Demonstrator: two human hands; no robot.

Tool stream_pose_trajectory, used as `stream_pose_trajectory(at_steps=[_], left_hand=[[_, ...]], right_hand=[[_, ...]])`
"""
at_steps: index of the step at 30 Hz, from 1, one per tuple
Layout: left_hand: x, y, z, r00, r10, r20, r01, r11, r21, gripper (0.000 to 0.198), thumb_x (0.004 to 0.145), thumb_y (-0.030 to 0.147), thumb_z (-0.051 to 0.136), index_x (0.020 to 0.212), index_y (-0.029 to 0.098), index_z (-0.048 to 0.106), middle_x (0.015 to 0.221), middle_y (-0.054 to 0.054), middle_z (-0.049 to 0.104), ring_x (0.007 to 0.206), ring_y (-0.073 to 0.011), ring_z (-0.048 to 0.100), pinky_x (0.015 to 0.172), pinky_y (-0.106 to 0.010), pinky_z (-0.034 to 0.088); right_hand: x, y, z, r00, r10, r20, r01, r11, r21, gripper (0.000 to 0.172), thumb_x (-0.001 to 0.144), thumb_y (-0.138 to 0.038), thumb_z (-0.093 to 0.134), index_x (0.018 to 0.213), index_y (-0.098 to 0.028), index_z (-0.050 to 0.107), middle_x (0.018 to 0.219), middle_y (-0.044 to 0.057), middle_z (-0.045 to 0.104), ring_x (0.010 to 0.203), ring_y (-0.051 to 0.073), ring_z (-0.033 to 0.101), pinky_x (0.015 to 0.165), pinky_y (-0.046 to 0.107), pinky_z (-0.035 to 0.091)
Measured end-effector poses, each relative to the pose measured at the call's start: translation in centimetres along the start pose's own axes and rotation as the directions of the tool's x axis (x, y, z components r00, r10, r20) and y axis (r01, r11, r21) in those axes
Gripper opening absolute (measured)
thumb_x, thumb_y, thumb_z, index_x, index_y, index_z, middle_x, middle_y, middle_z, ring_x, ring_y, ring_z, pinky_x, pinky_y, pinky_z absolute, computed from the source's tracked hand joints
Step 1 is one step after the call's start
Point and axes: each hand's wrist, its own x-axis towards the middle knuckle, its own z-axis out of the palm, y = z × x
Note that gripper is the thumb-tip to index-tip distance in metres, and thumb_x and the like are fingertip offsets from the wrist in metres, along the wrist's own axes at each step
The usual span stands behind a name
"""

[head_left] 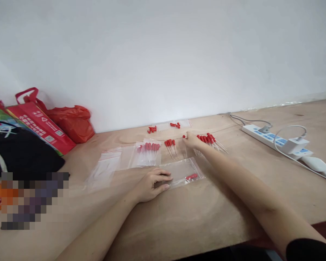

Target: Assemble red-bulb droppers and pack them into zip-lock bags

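My left hand (153, 184) lies with its fingers apart on the near left end of a clear zip bag (176, 169). Inside that bag, toward its right end, are red bulbs (191, 177). Farther off, my right hand (191, 140) pinches a dropper (184, 137) by its red bulb, with the thin clear tube hanging toward me. Right beside it, several red-bulbed droppers (209, 139) lie in a row, partly behind the hand. To the left is a smaller group of droppers (170, 143). Beyond that, a filled bag of droppers (149, 150) lies flat.
Flat clear bags (105, 165) lie on the wooden table (163, 224) at left. Near the wall are loose red bulbs (152, 129) and another bag (183, 124). A power strip (277, 139) with cables is at right; shopping bags (49, 127) and a black bag (27, 154) stand left.
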Motion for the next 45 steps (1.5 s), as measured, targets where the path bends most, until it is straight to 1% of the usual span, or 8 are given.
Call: stream_pose_trajectory(at_steps=[8,16,22,26,30,33,39,45], left_hand=[[0.2,0.5,-0.3,0.999,-0.031,0.012,0.030,0.999,0.035,0.027,0.080,0.031,0.051,0.106,0.027,0.058,0.113,-0.003,0.056,0.103,-0.0174,0.050,0.090,-0.035,0.038],[0.2,0.4,-0.2,0.999,-0.026,-0.021,0.027,0.998,0.057,0.035,0.080,0.035,0.051,0.113,0.025,0.052,0.112,-0.003,0.056,0.104,-0.0178,0.049,0.091,-0.035,0.038],[0.2,0.6,-0.2,0.999,-0.031,-0.033,0.033,0.997,0.070,0.038,0.079,0.035,0.051,0.116,0.025,0.048,0.113,-0.003,0.056,0.104,-0.0179,0.048,0.091,-0.036,0.038],[0.2,0.6,-0.2,0.999,-0.038,-0.028,0.040,0.997,0.063,0.038,0.079,0.036,0.051,0.116,0.026,0.049,0.114,-0.003,0.055,0.105,-0.0184,0.048,0.091,-0.036,0.038],[0.2,0.7,-0.3,0.999,-0.031,-0.020,0.032,0.998,0.056,0.037,0.079,0.035,0.052,0.115,0.025,0.050,0.113,-0.004,0.055,0.105,-0.0186,0.048,0.093,-0.037,0.036],[0.3,0.6,-0.2,1.000,-0.010,-0.004,0.010,0.999,0.044,0.031,0.080,0.032,0.051,0.110,0.026,0.055,0.114,-0.004,0.055,0.104,-0.0182,0.049,0.091,-0.036,0.038],[0.4,0.4,-0.1,1.000,-0.011,-0.010,0.011,1.000,0.028,0.025,0.079,0.030,0.052,0.103,0.028,0.061,0.112,-0.004,0.056,0.103,-0.0187,0.050,0.089,-0.036,0.039],[0.2,0.4,-0.2,1.000,-0.009,-0.005,0.009,1.000,0.028,0.026,0.079,0.030,0.053,0.104,0.027,0.061,0.112,-0.005,0.056,0.104,-0.0192,0.049,0.090,-0.037,0.038]], right_hand=[[-6.8,6.1,-2.8,0.980,-0.009,-0.197,0.123,0.807,0.577,0.036,0.072,-0.022,0.043,0.107,-0.019,0.038,0.057,-0.007,0.046,0.043,0.009,0.046,0.044,0.022,0.040],[-10.9,4.4,-1.2,0.972,0.222,-0.076,-0.058,0.541,0.839,0.028,0.066,-0.024,0.054,0.089,-0.022,0.039,0.062,-0.007,0.049,0.046,0.008,0.053,0.044,0.022,0.046],[-12.2,3.7,-1.1,0.989,0.001,0.146,-0.109,0.675,0.730,0.032,0.067,-0.041,0.059,0.087,-0.019,0.046,0.061,-0.006,0.054,0.027,0.001,0.034,0.025,0.015,0.023],[-12.4,3.4,-1.2,0.947,-0.124,0.298,-0.087,0.791,0.606,0.031,0.066,-0.042,0.060,0.078,-0.014,0.058,0.049,-0.005,0.050,0.031,0.002,0.034,0.029,0.015,0.026],[-12.3,3.4,-1.4,0.891,-0.302,0.338,0.058,0.816,0.575,0.027,0.067,-0.041,0.059,0.070,-0.016,0.066,0.068,0.001,0.057,0.043,0.004,0.044,0.034,0.015,0.032],[-11.2,4.3,-1.9,0.896,-0.216,0.389,-0.025,0.848,0.529,0.027,0.069,-0.039,0.056,0.078,-0.016,0.066,0.050,-0.004,0.050,0.036,0.005,0.040,0.033,0.017,0.030],[-5.8,3.7,-1.7,0.995,-0.075,-0.065,0.087,0.976,0.200,0.005,0.066,-0.021,0.056,0.066,-0.016,0.059,0.069,0.002,0.062,0.061,0.012,0.055,0.058,0.022,0.042],[-1.2,-0.8,2.6,0.993,-0.034,-0.110,0.044,0.995,0.087,0.007,0.065,-0.020,0.058,0.069,-0.019,0.053,0.078,0.008,0.061,0.081,0.020,0.056,0.074,0.033,0.043]])
